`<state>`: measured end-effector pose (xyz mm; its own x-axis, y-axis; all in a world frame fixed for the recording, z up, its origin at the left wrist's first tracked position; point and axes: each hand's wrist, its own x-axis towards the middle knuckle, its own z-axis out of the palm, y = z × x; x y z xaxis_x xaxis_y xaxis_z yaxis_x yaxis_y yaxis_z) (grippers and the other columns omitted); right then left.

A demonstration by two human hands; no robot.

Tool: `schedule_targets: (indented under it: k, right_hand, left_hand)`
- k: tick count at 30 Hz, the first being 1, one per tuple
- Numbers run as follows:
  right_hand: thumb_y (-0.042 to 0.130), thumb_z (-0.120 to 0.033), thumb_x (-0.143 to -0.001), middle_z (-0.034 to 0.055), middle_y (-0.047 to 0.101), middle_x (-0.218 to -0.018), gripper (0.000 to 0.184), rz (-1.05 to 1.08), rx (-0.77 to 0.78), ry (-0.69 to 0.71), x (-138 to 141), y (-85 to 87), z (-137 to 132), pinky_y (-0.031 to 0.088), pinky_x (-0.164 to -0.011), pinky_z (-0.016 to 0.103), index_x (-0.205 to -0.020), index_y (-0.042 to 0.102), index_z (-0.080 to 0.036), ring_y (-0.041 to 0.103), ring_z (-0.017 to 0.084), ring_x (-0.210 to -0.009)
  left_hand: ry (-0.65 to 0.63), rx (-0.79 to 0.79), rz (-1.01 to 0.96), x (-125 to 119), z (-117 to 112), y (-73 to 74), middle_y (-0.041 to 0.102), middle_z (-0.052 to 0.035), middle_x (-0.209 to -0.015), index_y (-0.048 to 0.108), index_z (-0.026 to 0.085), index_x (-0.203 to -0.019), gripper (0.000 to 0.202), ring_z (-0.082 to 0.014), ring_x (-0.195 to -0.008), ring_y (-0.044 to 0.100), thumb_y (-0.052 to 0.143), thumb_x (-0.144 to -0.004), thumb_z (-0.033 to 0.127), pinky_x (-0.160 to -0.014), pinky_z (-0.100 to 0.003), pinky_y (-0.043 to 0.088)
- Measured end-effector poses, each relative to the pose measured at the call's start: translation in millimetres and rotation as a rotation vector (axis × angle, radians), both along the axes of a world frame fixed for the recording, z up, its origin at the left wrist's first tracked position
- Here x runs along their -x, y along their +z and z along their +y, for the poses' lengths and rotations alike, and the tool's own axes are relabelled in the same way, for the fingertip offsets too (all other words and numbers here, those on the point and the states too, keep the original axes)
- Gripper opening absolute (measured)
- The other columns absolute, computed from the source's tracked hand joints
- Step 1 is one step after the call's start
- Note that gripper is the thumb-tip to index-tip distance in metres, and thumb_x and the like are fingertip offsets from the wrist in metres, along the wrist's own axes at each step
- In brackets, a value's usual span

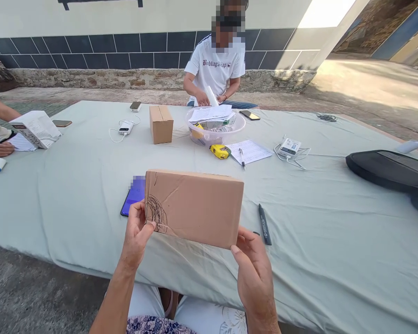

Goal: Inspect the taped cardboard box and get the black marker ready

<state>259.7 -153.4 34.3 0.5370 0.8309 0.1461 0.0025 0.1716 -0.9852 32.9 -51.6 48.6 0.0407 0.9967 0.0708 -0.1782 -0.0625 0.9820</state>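
Note:
A brown cardboard box (198,208) is held up above the near edge of the cloth-covered table, one long face turned toward me. Black scribbled loops mark its left end. My left hand (139,232) grips the lower left corner, thumb on the front face. At the lower right corner, my right hand (252,264) is closed on the box with the thumb at the bottom edge. Behind the box's left end lies a phone (130,199) with a lit purple screen, partly covered. A black marker (264,225) rests right of the box, near my right hand.
Farther back stand a smaller cardboard box (161,125) and a plastic basin (214,137) with papers inside. A yellow tape measure (220,151), a written sheet (252,150) with a pen, and a black bag (390,169) lie around. Other people sit across, left and right.

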Motion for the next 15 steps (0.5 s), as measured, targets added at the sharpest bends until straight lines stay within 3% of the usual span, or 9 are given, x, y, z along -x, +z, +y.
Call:
schedule_targets:
  k: [7, 12, 15]
  right_hand:
    - [0.062, -0.035, -0.094, 0.0095, 0.07, -0.129, 0.03, 0.067, 0.037, -0.025, 8.2, -1.9, -0.1, 0.052, -0.103, 0.044, -0.122, 0.067, -0.026, 0.063, 0.029, -0.125]
    - [0.06, -0.029, -0.091, 0.0106, 0.071, -0.128, 0.037, 0.081, 0.045, -0.03, -2.7, -18.3, 4.6, 0.056, -0.095, 0.042, -0.128, 0.064, -0.024, 0.068, 0.029, -0.118]
    - [0.062, -0.027, -0.088, 0.0103, 0.073, -0.126, 0.039, 0.101, 0.062, -0.017, -5.2, -21.3, 5.6, 0.056, -0.094, 0.042, -0.127, 0.063, -0.024, 0.069, 0.028, -0.116]
  left_hand:
    - [0.049, 0.012, 0.013, -1.7, 0.7, 2.2, 0.061, -0.0033, -0.103, 0.057, 0.024, -0.103, 0.027, -0.0202, -0.099, 0.058, 0.071, -0.081, 0.029, -0.086, -0.031, 0.048]
    - [0.007, 0.023, -0.015, -6.7, -3.4, -0.5, 0.058, -0.0089, -0.139, 0.055, 0.026, -0.104, 0.027, -0.0263, -0.131, 0.055, 0.072, -0.084, 0.032, -0.101, -0.036, 0.047]
    - [-0.016, 0.031, -0.036, -8.0, -4.2, -2.5, 0.052, -0.0076, -0.15, 0.055, 0.027, -0.104, 0.026, -0.0265, -0.138, 0.051, 0.072, -0.086, 0.031, -0.104, -0.037, 0.046]
